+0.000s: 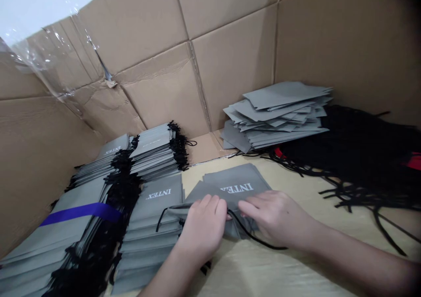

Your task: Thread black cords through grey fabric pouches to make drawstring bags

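My left hand (207, 220) is closed around the gathered edge of a grey drawstring pouch (179, 210). A black cord (251, 235) comes out beside its fingers and trails to the right, below my other hand. Curled in at the right of the pouch, my right hand (276, 218) hides its own fingertips, so what they pinch cannot be seen. Just behind both hands lie flat grey pouches printed INTEX (238, 187). To the left stands a fanned pile of finished-looking INTEX pouches (151, 227), partly covered by my left hand.
Stacked pouches with black cord ends (158, 150) stand at the back left, and a purple band (82, 212) wraps one bundle. At the back right are a loose grey stack (283, 112) and a heap of black cords (368, 152). Cardboard walls (230, 42) enclose the table (263, 270).
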Motion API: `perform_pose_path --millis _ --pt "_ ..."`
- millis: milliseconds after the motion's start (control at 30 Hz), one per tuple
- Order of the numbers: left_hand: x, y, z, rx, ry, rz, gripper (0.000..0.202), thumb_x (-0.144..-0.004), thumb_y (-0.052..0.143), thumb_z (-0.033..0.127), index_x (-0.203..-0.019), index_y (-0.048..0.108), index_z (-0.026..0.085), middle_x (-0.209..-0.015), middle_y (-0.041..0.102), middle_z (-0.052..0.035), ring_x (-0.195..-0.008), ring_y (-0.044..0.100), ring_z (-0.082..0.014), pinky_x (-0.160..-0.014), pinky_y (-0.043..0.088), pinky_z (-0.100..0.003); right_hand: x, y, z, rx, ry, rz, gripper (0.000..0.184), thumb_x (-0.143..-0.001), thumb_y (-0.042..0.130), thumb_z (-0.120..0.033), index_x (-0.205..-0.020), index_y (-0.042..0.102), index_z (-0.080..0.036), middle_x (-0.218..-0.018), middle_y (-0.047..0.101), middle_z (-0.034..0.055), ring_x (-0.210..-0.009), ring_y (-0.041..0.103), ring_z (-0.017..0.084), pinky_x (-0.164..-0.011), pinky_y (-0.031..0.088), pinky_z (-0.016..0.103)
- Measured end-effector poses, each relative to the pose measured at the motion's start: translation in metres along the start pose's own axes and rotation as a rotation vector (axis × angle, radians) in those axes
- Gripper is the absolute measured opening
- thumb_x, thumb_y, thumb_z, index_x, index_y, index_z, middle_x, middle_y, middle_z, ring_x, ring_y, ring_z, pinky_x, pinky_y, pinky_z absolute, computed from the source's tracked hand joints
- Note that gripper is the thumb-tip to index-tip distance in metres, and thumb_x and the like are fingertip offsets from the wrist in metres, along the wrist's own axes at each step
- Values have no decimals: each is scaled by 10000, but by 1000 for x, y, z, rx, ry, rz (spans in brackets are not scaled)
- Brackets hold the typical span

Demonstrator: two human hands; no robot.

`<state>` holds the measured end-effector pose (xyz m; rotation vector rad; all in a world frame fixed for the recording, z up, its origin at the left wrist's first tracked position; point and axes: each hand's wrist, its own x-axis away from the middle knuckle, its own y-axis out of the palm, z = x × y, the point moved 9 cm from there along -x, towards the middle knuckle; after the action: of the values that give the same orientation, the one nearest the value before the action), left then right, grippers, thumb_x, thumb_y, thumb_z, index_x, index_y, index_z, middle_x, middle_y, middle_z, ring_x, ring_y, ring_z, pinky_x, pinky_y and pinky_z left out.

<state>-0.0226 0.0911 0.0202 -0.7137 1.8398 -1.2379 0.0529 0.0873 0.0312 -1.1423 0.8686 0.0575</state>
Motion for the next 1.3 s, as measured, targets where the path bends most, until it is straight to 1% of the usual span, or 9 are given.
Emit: perform_pose_path --millis 133,300,400,500,667,800,1000,1133,1300 --pt "0 -1 0 14 -8 1 129 -861 434 162 -746 491 177 -716 546 -20 -666 499 -191 -557 395 -308 1 5 -2 -3 49 -1 188 -680 367 -38 -643 464 -195 -512 524 -17 -466 423 122 -513 212 268" --pt "-1 -4 -3 45 -24 11 141 -871 430 175 -748 498 172 -732 554 -26 -684 496 -195 -576 396 -315 0 8 0 -16 84 -35 213 -804 363 -97 -643 460 -198 -518 552 -21 -463 469 123 -503 228 270" --pt "-1 -8 -17 158 -38 46 141 -885 435 232 -787 519 175 -750 575 -28 -719 497 -195 -607 400 -306 -2 8 10 -77 136 -81 222 -867 357 -157 -697 494 -193 -556 585 -11 -485 521 130 -493 269 262" --pt "4 -13 -43 354 -113 134 97 -876 470 251 -888 544 188 -815 607 -26 -792 506 -184 -680 414 -285 -2 3 22 -156 189 -63 175 -891 379 -204 -870 551 -183 -691 648 20 -583 588 141 -516 340 245" --pt "11 -14 -62 433 -146 150 145 -893 428 240 -901 565 193 -824 605 -38 -800 512 -180 -697 410 -283 5 -2 32 -204 152 9 291 -827 384 -71 -941 614 -208 -742 678 19 -623 612 129 -538 401 213" --pt "9 -14 -56 321 -132 100 196 -905 375 236 -874 561 184 -775 578 -37 -747 498 -179 -640 399 -275 6 -4 32 -141 72 40 395 -758 357 9 -935 647 -193 -681 661 16 -610 612 129 -526 405 216" --pt "6 -11 -30 227 -24 77 193 -891 341 136 -848 524 177 -724 577 -31 -706 485 -178 -612 376 -274 7 -11 11 -115 -33 134 368 -798 350 -11 -963 641 -163 -639 630 23 -578 587 127 -519 426 223" --pt "7 -12 -18 206 26 98 188 -860 350 70 -841 508 170 -714 566 -26 -674 483 -169 -574 352 -268 10 -15 0 -131 -44 180 356 -800 337 -11 -965 622 -148 -584 584 4 -517 544 117 -501 420 217" --pt "3 -8 -11 124 15 38 172 -831 384 52 -800 510 165 -709 551 -24 -671 479 -172 -567 346 -273 13 -11 1 -164 0 175 388 -755 333 14 -973 608 -150 -621 614 7 -515 561 118 -472 423 212"
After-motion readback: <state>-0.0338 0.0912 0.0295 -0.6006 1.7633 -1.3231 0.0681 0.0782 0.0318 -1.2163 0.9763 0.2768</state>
